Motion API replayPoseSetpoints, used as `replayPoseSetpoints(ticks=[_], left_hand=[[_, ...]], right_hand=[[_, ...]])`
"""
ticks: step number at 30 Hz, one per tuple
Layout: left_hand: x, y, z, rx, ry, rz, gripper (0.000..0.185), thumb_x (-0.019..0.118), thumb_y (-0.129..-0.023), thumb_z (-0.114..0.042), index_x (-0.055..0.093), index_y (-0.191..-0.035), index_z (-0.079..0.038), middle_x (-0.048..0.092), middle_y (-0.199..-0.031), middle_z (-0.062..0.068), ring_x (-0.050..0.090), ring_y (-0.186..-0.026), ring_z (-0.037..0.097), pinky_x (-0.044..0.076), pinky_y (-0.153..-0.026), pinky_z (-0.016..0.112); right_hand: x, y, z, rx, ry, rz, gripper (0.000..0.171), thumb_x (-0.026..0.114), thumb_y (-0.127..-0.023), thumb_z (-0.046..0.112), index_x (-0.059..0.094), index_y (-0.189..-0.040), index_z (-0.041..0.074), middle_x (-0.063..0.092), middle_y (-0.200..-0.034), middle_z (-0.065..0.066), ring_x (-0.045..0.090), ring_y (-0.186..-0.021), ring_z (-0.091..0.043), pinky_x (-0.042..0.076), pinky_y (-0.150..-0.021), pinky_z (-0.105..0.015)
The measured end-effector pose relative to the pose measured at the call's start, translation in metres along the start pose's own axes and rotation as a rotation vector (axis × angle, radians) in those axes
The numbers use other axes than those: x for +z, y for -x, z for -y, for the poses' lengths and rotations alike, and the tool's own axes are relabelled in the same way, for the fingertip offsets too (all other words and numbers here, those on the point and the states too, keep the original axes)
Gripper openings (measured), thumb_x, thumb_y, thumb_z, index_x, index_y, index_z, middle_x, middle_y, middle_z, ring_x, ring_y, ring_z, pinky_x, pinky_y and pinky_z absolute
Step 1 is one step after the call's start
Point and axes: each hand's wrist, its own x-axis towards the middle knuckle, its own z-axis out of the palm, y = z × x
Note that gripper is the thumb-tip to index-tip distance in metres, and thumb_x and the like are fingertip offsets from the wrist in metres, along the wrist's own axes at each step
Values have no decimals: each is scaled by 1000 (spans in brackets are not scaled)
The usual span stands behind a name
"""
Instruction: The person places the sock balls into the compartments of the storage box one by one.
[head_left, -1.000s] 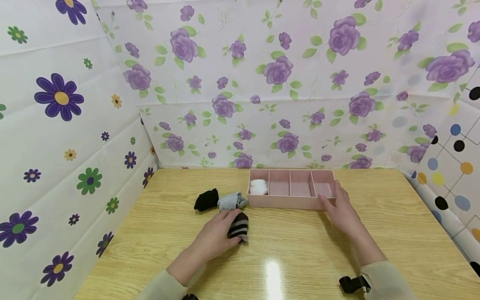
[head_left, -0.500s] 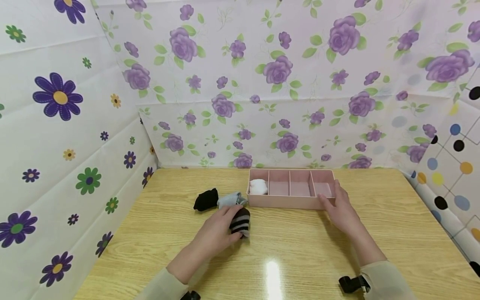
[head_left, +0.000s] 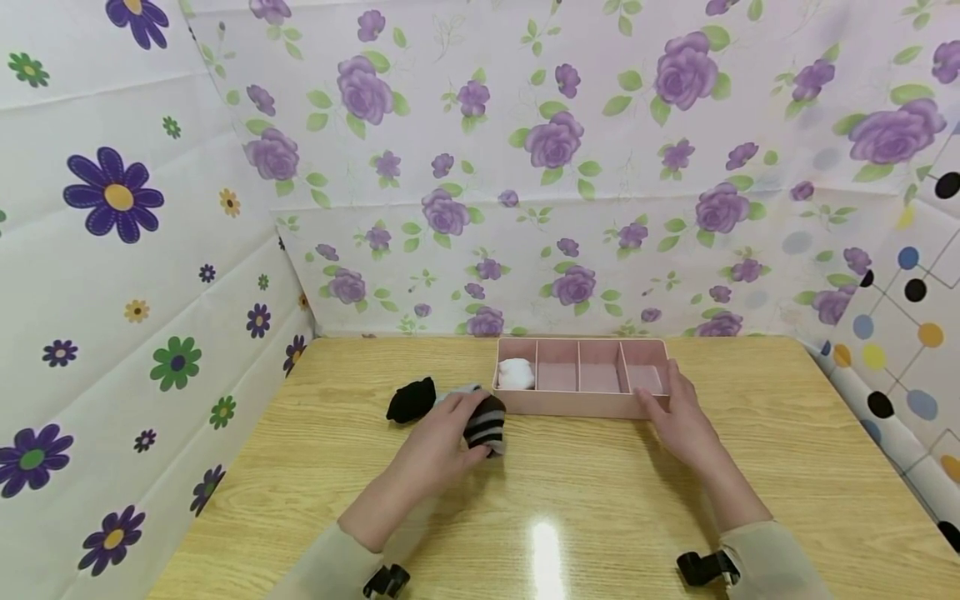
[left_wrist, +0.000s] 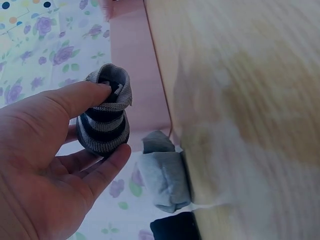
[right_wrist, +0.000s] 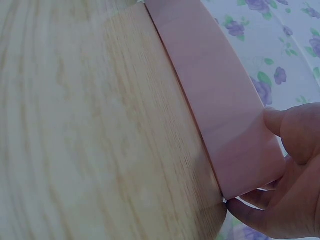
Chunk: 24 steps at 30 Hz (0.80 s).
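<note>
My left hand [head_left: 450, 429] grips a rolled black-and-grey striped sock [head_left: 486, 423] just above the table, close to the left end of a pink divided tray [head_left: 577, 406]. The left wrist view shows thumb and fingers [left_wrist: 85, 95] pinching the striped sock [left_wrist: 105, 125] with the tray's wall [left_wrist: 135, 65] behind it. A white sock roll [head_left: 516, 373] sits in the tray's leftmost compartment; the other compartments show bare. My right hand [head_left: 670, 400] holds the tray's right end, with the thumb [right_wrist: 285, 125] on the front wall of the tray [right_wrist: 215, 100].
A black sock roll [head_left: 411, 400] and a grey sock roll [left_wrist: 165, 180] lie on the wooden table [head_left: 600, 500], left of the tray. My left hand mostly hides the grey one in the head view. Floral cloth walls [head_left: 150, 250] close in the left, back and right.
My left hand has lifted the striped sock off the table and carried it up and right, towards the tray's left end. The right hand and tray have not moved.
</note>
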Motion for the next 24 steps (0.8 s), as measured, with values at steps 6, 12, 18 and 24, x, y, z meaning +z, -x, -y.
replayPoseSetpoints(ticks=[6,12,18,24], left_hand=[[-2,-9,-4,25,-14,-41,80,90,-97,-26,49,-165,-13,61,-151,16,64,-132,34,58,-105,51],[-5,-19,-10,43,-14,-65,81,91,-97,-26,49,-165,-12,61,-150,16,65,-131,34,59,-104,51],[-8,-31,-17,60,0,-76,81,90,-97,-24,48,-166,-12,61,-149,17,66,-128,34,59,-102,52],[-6,-47,-21,53,-11,-76,80,88,-99,-24,47,-167,-15,60,-150,17,65,-126,33,59,-102,50]], right_hand=[[0,0,-1,0,6,1,99,46,-118,51,-20,-170,-2,-3,-173,-45,14,-155,-69,19,-122,-80],[1,0,-1,-9,3,-11,99,46,-118,52,-19,-170,-2,-3,-173,-44,14,-156,-68,19,-123,-79],[2,-2,-3,-13,5,-18,98,47,-119,49,-18,-170,-3,-2,-173,-45,13,-157,-67,18,-124,-78],[1,-2,-2,-10,17,-16,99,47,-118,51,-17,-170,-5,-2,-172,-45,14,-156,-67,19,-124,-78]])
